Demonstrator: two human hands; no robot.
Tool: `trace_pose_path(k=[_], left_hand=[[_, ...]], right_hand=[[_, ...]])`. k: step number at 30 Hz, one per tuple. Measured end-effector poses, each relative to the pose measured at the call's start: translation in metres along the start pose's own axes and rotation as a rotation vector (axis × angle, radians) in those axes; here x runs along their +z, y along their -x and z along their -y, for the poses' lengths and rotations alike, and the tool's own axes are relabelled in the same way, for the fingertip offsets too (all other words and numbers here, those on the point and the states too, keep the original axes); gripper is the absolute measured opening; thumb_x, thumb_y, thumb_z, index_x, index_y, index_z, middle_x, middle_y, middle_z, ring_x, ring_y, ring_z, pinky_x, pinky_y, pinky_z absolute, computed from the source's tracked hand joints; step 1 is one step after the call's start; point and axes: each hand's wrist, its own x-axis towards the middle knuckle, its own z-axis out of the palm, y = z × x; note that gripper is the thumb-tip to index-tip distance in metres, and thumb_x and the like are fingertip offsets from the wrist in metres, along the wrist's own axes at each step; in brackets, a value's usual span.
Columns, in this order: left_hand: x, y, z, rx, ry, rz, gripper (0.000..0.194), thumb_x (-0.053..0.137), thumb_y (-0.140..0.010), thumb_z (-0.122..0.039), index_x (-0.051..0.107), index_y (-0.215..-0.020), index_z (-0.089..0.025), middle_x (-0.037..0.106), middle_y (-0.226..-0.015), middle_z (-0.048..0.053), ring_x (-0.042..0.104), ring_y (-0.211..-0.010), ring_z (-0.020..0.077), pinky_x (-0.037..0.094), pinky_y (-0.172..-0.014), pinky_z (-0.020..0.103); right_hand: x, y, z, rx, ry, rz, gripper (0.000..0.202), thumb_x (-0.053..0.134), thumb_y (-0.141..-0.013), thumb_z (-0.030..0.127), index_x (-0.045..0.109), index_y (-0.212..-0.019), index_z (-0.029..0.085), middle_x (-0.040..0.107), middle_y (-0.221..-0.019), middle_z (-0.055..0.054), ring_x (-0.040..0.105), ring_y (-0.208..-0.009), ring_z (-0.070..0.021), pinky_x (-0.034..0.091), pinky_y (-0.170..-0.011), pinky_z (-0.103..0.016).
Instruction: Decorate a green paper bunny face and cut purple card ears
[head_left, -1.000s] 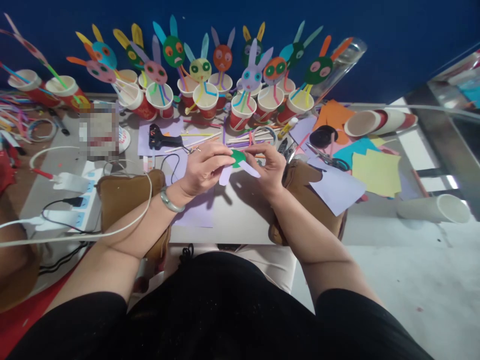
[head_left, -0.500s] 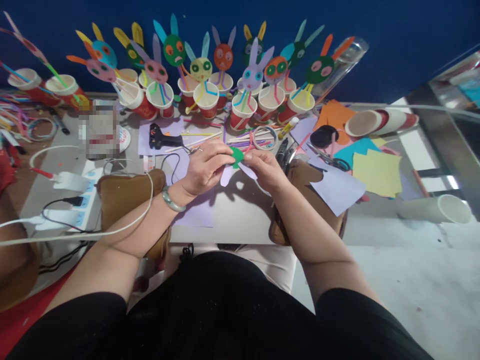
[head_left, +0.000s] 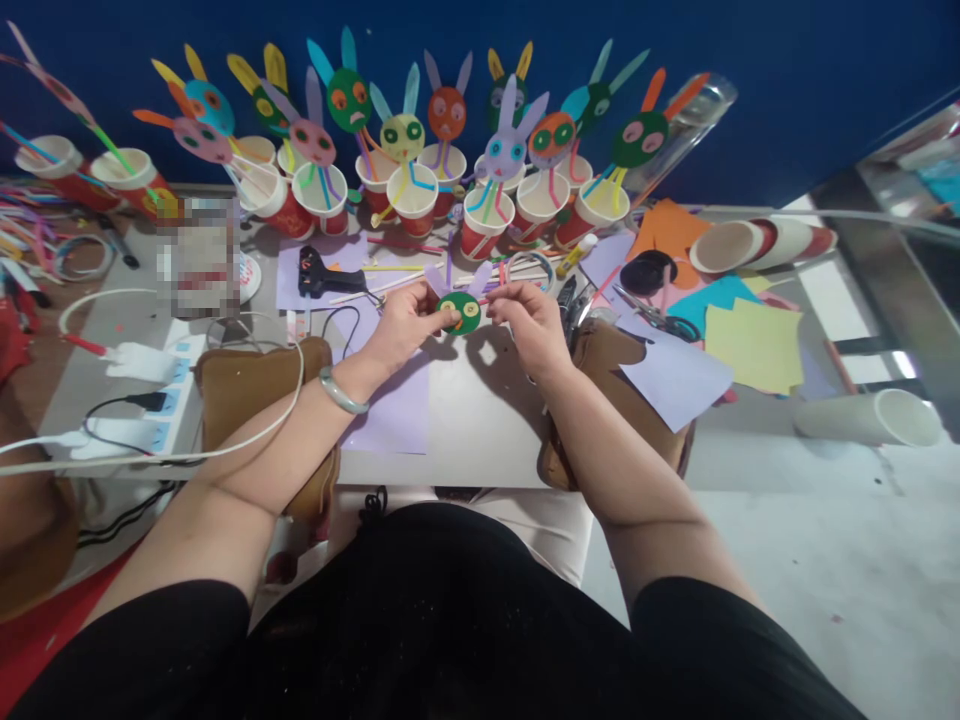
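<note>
Between the thumb and fingers of my left hand (head_left: 405,325) is a green paper rabbit head (head_left: 466,322) with pale yellow round eyes, a small orange piece and two lilac ears. Its face is turned up toward me, ears pointing away. My right hand (head_left: 534,328) is beside the head's right edge, fingers bent and pinched together. Whether those fingertips touch the head or hold something small, I cannot tell. Lilac paper (head_left: 390,415) lies under my left wrist. A black glue gun (head_left: 324,275) rests to the left of my hands, and drinking straws lie just beyond them.
Red-and-white paper cups (head_left: 486,235) with rabbit-headed straw figures line the back by the blue wall. Scissors (head_left: 667,318), a black tape roll (head_left: 649,270) and coloured paper (head_left: 754,345) are on the right. A power strip (head_left: 178,385) with cables stands left, one white cable crossing my forearm.
The green rabbit head has been turned over, from its plain back with ears toward me to its face with ears away. My right hand has shifted slightly rightward at its edge.
</note>
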Motion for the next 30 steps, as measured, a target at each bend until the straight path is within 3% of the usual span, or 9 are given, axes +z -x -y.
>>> trace_pose_path(k=[4, 10, 19, 30], left_hand=[[0.0, 0.0, -0.006, -0.103, 0.07, -0.004, 0.032, 0.093, -0.065, -0.025, 0.066, -0.081, -0.017, 0.066, -0.071, -0.003, 0.058, -0.064, 0.0101, 0.046, -0.061, 0.024], [0.004, 0.002, -0.009, -0.186, 0.059, 0.027, 0.029, 0.089, -0.068, -0.02, 0.064, -0.082, -0.016, 0.067, -0.07, -0.003, 0.061, -0.062, 0.0101, 0.047, -0.057, 0.023], [0.005, 0.003, -0.015, -0.142, 0.044, -0.006, 0.027, 0.081, -0.079, -0.023, 0.059, -0.064, -0.018, 0.057, -0.059, -0.004, 0.051, -0.054, 0.0074, 0.044, -0.054, 0.022], [0.004, -0.001, -0.009, -0.163, 0.119, -0.065, 0.03, 0.086, -0.071, -0.031, 0.061, -0.062, -0.018, 0.06, -0.064, -0.003, 0.054, -0.06, 0.008, 0.044, -0.054, 0.021]], right_hand=[[0.001, 0.004, 0.001, 0.026, 0.005, 0.084, 0.029, 0.083, -0.076, 0.042, 0.072, -0.092, 0.021, 0.074, -0.088, -0.002, 0.066, -0.08, -0.0175, 0.055, -0.077, -0.032], [0.004, 0.006, 0.004, 0.003, 0.062, 0.09, 0.027, 0.081, -0.076, 0.043, 0.067, -0.074, 0.02, 0.065, -0.07, 0.001, 0.058, -0.067, -0.0138, 0.049, -0.069, -0.03], [0.006, 0.006, 0.003, 0.007, 0.093, 0.068, 0.03, 0.079, -0.077, 0.045, 0.063, -0.071, 0.021, 0.06, -0.065, 0.002, 0.052, -0.062, -0.0123, 0.046, -0.062, -0.028], [0.008, 0.007, 0.002, 0.108, 0.008, 0.105, 0.047, 0.091, -0.07, 0.06, 0.067, -0.074, 0.02, 0.065, -0.066, 0.001, 0.054, -0.059, -0.0115, 0.046, -0.055, -0.025]])
